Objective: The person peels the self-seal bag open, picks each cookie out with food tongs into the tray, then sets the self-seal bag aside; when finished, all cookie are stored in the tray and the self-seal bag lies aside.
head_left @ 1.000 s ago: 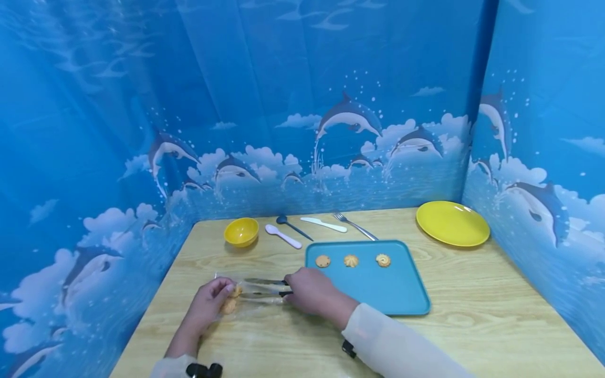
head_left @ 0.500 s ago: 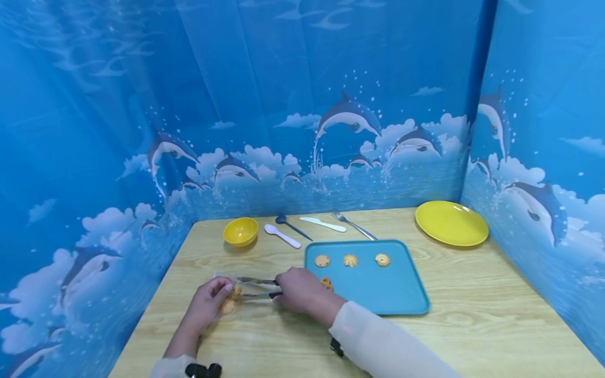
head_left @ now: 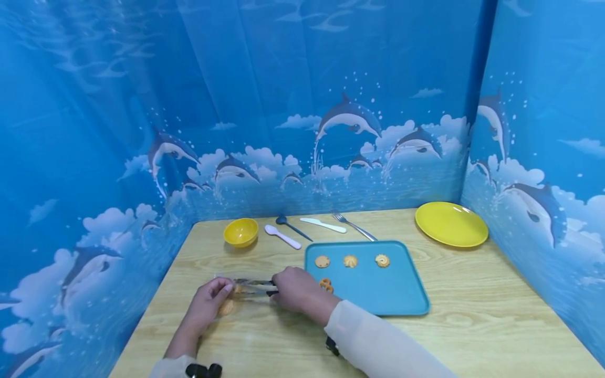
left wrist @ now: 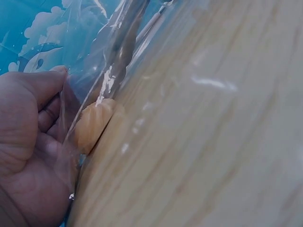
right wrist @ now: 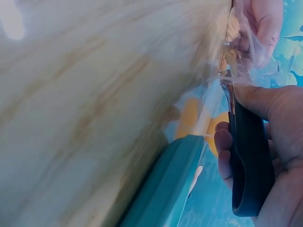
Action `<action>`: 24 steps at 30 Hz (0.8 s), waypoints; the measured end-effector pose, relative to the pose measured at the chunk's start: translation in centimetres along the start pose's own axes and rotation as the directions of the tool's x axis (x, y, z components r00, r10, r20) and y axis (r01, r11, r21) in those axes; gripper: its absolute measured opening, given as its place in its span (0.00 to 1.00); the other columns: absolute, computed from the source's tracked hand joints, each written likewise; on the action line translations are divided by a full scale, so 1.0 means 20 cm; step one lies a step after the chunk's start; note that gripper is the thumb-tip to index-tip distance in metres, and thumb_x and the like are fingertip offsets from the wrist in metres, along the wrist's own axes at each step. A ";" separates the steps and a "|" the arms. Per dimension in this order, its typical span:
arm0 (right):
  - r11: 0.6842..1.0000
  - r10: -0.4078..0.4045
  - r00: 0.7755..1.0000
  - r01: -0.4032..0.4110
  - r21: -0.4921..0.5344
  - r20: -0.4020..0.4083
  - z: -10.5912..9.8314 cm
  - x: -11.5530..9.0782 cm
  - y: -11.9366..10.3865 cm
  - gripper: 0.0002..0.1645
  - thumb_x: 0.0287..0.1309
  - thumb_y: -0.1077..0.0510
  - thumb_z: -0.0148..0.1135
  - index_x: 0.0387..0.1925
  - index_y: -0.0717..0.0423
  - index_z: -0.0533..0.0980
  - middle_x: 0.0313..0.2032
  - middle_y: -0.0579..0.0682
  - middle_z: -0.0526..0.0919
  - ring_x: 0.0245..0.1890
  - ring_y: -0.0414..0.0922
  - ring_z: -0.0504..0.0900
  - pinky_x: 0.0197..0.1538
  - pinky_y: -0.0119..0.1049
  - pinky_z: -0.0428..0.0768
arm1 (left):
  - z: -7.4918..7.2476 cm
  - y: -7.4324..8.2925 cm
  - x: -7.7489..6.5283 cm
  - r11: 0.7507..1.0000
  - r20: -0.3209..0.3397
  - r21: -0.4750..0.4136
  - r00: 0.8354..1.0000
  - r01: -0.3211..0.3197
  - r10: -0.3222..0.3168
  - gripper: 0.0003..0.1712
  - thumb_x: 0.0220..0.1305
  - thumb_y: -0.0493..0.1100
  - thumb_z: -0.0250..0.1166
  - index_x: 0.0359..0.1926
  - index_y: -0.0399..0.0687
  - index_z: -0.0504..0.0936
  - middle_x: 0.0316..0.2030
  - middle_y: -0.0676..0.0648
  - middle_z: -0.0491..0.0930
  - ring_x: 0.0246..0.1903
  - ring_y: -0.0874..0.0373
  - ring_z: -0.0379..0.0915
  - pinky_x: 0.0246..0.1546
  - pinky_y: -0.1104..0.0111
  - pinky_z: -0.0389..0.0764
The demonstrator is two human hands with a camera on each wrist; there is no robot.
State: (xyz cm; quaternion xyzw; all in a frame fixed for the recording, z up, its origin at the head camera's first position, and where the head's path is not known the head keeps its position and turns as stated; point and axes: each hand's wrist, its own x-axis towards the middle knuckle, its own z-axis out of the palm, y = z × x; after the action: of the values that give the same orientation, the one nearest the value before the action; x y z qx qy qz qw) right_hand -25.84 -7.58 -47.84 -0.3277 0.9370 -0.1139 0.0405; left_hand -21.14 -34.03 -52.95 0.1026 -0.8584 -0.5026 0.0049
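Note:
My left hand [head_left: 210,302] pinches the edge of a clear plastic bag [left wrist: 90,42] at the table's left front. Inside the bag lie cookies [head_left: 226,307]; a ridged one [left wrist: 94,124] shows close up in the left wrist view. My right hand [head_left: 299,291] grips black-handled metal tongs [right wrist: 251,156], whose two arms reach into the bag beside the cookies. Whether the tips touch a cookie is hard to tell. Right of that hand, a teal tray [head_left: 378,299] bears a round cookie [head_left: 322,261], a star-shaped cookie [head_left: 350,261], a swirl cookie [head_left: 382,261] and a pretzel [head_left: 326,285], partly hidden by the hand.
Behind the bag stands a yellow bowl [head_left: 241,232]. Along the back lie a lilac spoon [head_left: 282,237], a dark spoon [head_left: 294,228], a pale knife [head_left: 323,225] and a fork [head_left: 355,227]. A yellow plate [head_left: 451,224] sits at back right. Dolphin-printed curtains [head_left: 302,105] surround the table.
My right hand has moved left, pushing the tongs deeper into the bag and uncovering the pretzel on the tray. My left hand has stayed in place.

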 end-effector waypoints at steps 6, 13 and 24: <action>1.000 0.009 1.000 -0.009 -0.016 -0.021 0.01 -0.02 0.04 0.15 0.61 0.40 0.70 0.31 0.44 0.80 0.25 0.42 0.79 0.25 0.40 0.74 0.30 0.36 0.75 | 0.00 0.00 0.00 1.000 0.001 0.003 1.000 0.019 -0.019 0.16 0.77 0.55 0.57 0.51 0.49 0.81 0.49 0.48 0.83 0.50 0.56 0.76 0.50 0.66 0.76; 0.999 -0.002 1.000 0.003 0.041 -0.027 -0.02 -0.09 0.12 0.14 0.62 0.41 0.69 0.29 0.43 0.78 0.24 0.39 0.77 0.23 0.39 0.74 0.30 0.37 0.75 | 0.00 0.00 0.00 1.000 -0.005 0.006 1.000 0.011 -0.011 0.17 0.77 0.54 0.57 0.51 0.48 0.81 0.49 0.48 0.82 0.49 0.55 0.75 0.50 0.65 0.75; 0.999 -0.042 0.996 0.044 0.013 -0.078 -0.06 -0.22 0.21 0.13 0.62 0.42 0.70 0.35 0.44 0.81 0.24 0.38 0.78 0.24 0.37 0.75 0.31 0.38 0.77 | 0.00 -0.01 0.01 0.999 -0.010 0.030 0.999 0.036 -0.036 0.18 0.77 0.57 0.56 0.53 0.51 0.80 0.49 0.49 0.82 0.50 0.55 0.75 0.51 0.65 0.75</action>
State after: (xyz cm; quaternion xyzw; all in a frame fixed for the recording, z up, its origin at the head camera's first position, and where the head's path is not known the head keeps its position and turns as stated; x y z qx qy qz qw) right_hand -25.01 -1.40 -47.58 -0.3429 0.9297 -0.1342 0.0042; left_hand -21.36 -34.19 -53.15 0.1205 -0.8638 -0.4893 -0.0018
